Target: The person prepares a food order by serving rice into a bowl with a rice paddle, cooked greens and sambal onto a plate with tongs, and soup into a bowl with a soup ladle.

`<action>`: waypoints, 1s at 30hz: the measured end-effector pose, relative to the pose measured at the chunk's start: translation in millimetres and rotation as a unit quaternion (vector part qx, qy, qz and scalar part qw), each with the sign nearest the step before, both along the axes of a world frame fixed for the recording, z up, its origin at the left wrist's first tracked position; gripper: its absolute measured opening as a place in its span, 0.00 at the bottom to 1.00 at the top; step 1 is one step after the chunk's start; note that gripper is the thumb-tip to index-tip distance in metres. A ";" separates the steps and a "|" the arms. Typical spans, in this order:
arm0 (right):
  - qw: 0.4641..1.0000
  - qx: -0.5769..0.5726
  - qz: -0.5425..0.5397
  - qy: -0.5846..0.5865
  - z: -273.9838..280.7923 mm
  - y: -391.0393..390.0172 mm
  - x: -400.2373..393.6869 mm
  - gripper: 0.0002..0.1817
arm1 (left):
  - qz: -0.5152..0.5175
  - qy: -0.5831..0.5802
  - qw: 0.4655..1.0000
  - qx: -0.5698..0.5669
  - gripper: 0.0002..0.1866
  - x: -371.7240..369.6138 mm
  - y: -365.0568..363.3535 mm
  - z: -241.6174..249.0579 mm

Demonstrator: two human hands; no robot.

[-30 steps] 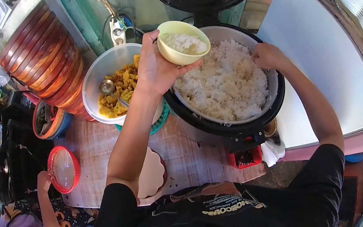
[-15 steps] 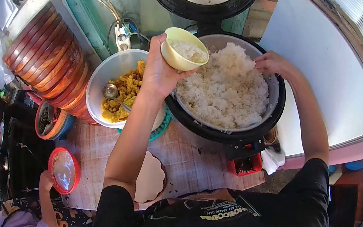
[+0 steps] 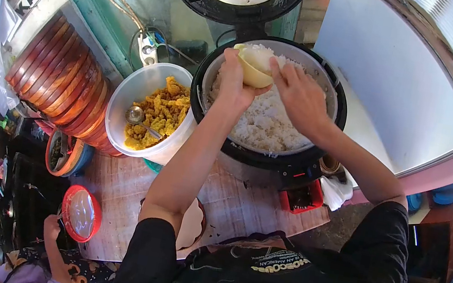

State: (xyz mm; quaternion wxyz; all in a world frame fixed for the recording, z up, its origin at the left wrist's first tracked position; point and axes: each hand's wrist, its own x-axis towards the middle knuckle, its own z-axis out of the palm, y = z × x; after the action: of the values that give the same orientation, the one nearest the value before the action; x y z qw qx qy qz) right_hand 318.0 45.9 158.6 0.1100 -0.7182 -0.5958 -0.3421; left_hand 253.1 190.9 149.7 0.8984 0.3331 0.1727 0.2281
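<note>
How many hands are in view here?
3: the left hand holding the yellow bowl, the right hand at that bowl above the rice, and another person's hand beside the red bowl. Others may be hidden.

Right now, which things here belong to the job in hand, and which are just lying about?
In the job:
left hand, holding the bowl
right hand, at the bowl
rice
cooker

Seemingly just lying about:
tub
ladle
brown stack
red box

Left hand (image 3: 234, 85) cupped — right hand (image 3: 302, 99) nearly flat.
</note>
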 end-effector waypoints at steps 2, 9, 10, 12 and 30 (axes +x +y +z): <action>1.000 0.009 0.022 -0.013 -1.9 -3.2 -5.7 0.28 | 0.003 -0.011 1.000 0.008 0.33 2.4 -1.4 -1.5; 0.965 0.110 0.067 0.228 44.7 -8.3 57.0 0.17 | -0.001 -0.011 1.000 0.023 0.35 0.9 -1.4 -0.1; 0.935 0.101 0.090 0.328 47.7 -6.3 71.4 0.16 | -0.006 -0.019 0.999 0.028 0.35 -0.3 0.0 -1.6; 0.843 0.079 0.130 0.516 50.8 -1.5 94.1 0.13 | -0.010 -0.028 0.999 0.023 0.35 0.0 1.5 -0.6; 0.842 0.100 0.177 0.500 33.5 -5.5 82.3 0.12 | -0.016 -0.045 0.998 0.050 0.31 2.9 16.4 -3.1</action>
State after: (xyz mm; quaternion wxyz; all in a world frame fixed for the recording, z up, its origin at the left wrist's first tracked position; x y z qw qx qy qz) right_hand 400.3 40.4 192.1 0.5227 -0.6595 -0.5393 0.0315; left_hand 256.0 207.2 146.5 0.8910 0.3698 0.1154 0.2367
